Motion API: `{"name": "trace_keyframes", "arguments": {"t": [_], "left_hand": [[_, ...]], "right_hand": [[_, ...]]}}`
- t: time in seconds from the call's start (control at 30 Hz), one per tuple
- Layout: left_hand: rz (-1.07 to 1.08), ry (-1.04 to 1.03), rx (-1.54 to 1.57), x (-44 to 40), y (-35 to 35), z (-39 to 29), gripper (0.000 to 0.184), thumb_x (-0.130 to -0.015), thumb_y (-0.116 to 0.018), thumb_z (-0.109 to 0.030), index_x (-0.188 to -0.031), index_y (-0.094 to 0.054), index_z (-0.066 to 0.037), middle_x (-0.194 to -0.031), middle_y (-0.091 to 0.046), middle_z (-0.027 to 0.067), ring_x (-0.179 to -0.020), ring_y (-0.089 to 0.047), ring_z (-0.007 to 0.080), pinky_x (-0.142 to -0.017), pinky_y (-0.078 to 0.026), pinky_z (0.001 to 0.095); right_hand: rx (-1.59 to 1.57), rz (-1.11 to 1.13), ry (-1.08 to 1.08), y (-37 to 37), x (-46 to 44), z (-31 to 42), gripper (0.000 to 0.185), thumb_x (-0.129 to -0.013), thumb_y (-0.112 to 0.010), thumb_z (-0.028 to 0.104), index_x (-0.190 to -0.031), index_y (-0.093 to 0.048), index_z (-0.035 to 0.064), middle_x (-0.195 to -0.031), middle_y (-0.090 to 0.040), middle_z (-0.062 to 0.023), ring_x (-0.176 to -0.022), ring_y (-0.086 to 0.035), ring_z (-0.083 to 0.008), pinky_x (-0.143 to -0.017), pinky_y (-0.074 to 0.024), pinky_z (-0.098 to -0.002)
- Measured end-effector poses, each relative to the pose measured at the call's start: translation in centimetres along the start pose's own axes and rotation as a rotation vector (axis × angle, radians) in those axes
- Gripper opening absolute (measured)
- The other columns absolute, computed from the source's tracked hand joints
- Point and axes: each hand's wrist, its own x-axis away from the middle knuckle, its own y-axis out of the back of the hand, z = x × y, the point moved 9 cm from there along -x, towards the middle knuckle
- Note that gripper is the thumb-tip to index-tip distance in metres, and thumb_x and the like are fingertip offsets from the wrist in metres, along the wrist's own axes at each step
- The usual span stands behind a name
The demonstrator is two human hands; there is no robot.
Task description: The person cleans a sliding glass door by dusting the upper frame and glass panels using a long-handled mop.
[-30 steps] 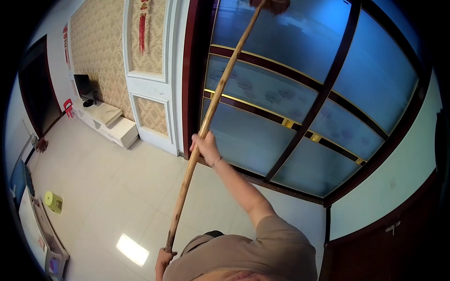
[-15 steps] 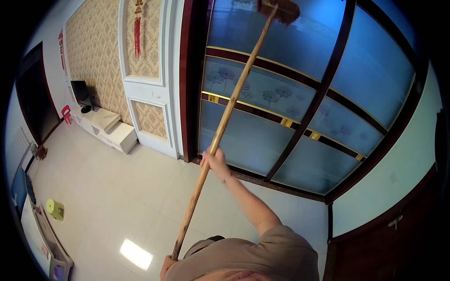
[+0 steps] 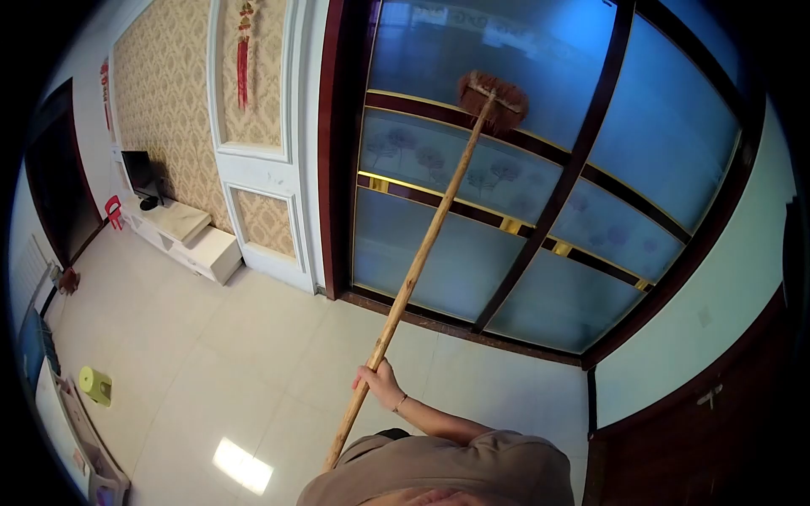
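A long-handled broom (image 3: 433,234) slants up and away from me, its pale wooden handle rough and knotted. Its reddish-brown bristle head (image 3: 494,99) is in front of the glass sliding door (image 3: 460,228), over the upper dark crossbar; whether it touches cannot be made out. My right hand (image 3: 382,385) is wrapped round the lower handle, a thin bracelet on the wrist. Below it, the handle's lower end disappears behind my brown shirt (image 3: 447,468). My left hand is out of sight.
At left a low white TV cabinet (image 3: 190,232) carries a small monitor (image 3: 143,175). A green stool (image 3: 95,385) stands on the tiled floor near a table edge (image 3: 63,422). A red tassel ornament (image 3: 243,63) hangs on the wall. A dark door (image 3: 675,447) is at lower right.
The broom head has come down the glass from the top edge to the upper crossbar. My right hand has drawn down and nearer with the handle. My left hand has left the view.
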Motion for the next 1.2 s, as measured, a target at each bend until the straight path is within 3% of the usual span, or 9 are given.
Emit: {"name": "trace_keyframes", "arguments": {"t": [0.17, 0.27, 0.43, 0.67, 0.73, 1.0, 1.2], "left_hand": [[-0.147, -0.092, 0.055, -1.4, 1.6, -7.8, 0.039, -0.059, -0.076, -0.029, -0.079, -0.063, 0.003, -0.07, -0.063, 0.0145, -0.065, -0.061, 0.0227, -0.062, -0.047, 0.0386], [-0.233, -0.193, 0.059, -3.0, 3.3, -14.3, 0.039, -0.059, -0.075, -0.029, -0.08, -0.064, 0.002, -0.07, -0.063, 0.0151, -0.066, -0.062, 0.0234, -0.062, -0.047, 0.0389], [-0.154, -0.267, -0.001, -5.7, 5.1, -24.1, 0.04, -0.058, -0.075, -0.03, -0.081, -0.065, 0.001, -0.07, -0.063, 0.0175, -0.065, -0.062, 0.0275, -0.063, -0.048, 0.0386], [-0.061, -0.194, 0.184, -6.3, 1.7, -19.7, 0.04, -0.057, -0.079, -0.022, -0.08, -0.064, 0.007, -0.069, -0.064, 0.0129, -0.065, -0.062, 0.0216, -0.062, -0.047, 0.0351], [-0.176, -0.123, 0.335, 0.7, 3.7, -20.9, 0.037, -0.058, -0.079, -0.02, -0.078, -0.063, 0.007, -0.065, -0.061, 0.0096, -0.059, -0.058, 0.0198, -0.057, -0.046, 0.0352], [-0.082, -0.007, 0.252, 3.2, 0.3, -13.2, 0.037, -0.058, -0.079, -0.02, -0.077, -0.062, 0.007, -0.064, -0.06, 0.0088, -0.057, -0.056, 0.0192, -0.056, -0.045, 0.0355], [-0.069, -0.017, 0.25, 3.1, -0.1, -13.2, 0.036, -0.058, -0.079, -0.019, -0.076, -0.062, 0.007, -0.063, -0.059, 0.0082, -0.056, -0.054, 0.0187, -0.055, -0.045, 0.0357]], "right_hand": [[-0.152, -0.152, 0.17, 4.1, -4.4, 6.0, 0.016, -0.084, -0.052, 0.008, -0.09, -0.037, 0.0033, -0.072, -0.051, -0.0061, -0.057, -0.057, -0.0158, -0.054, -0.0461, -0.0275], [-0.042, -0.262, 0.313, 6.0, -6.4, 12.1, 0.02, -0.083, -0.052, 0.005, -0.093, -0.034, 0.0018, -0.076, -0.05, -0.0071, -0.055, -0.056, -0.0157, -0.052, -0.0467, -0.0275], [-0.138, -0.271, 0.347, 5.3, -8.9, 13.5, 0.03, -0.081, -0.051, 0.0, -0.101, -0.028, -0.0005, -0.081, -0.048, -0.0097, -0.051, -0.055, -0.0164, -0.048, -0.0469, -0.0282], [-0.1, -0.188, 0.333, 2.8, -9.4, 11.6, 0.029, -0.08, -0.055, 0.002, -0.092, -0.028, 0.0011, -0.068, -0.051, -0.0077, -0.052, -0.055, -0.0156, -0.047, -0.0472, -0.0291], [-0.06, -0.155, 0.312, 1.0, -8.6, 9.8, 0.029, -0.08, -0.055, 0.002, -0.092, -0.029, 0.001, -0.069, -0.051, -0.0083, -0.052, -0.056, -0.0161, -0.046, -0.0472, -0.0294], [0.008, 0.125, 0.155, -6.3, -4.8, 4.7, 0.027, -0.081, -0.054, 0.004, -0.089, -0.029, -0.0019, -0.066, -0.052, -0.0073, -0.054, -0.059, -0.0174, -0.05, -0.049, -0.0301], [0.034, 0.112, 0.162, -6.6, -6.5, 5.4, 0.026, -0.08, -0.055, 0.004, -0.09, -0.031, -0.0033, -0.065, -0.054, -0.0091, -0.052, -0.059, -0.0184, -0.048, -0.0492, -0.0309]]}}
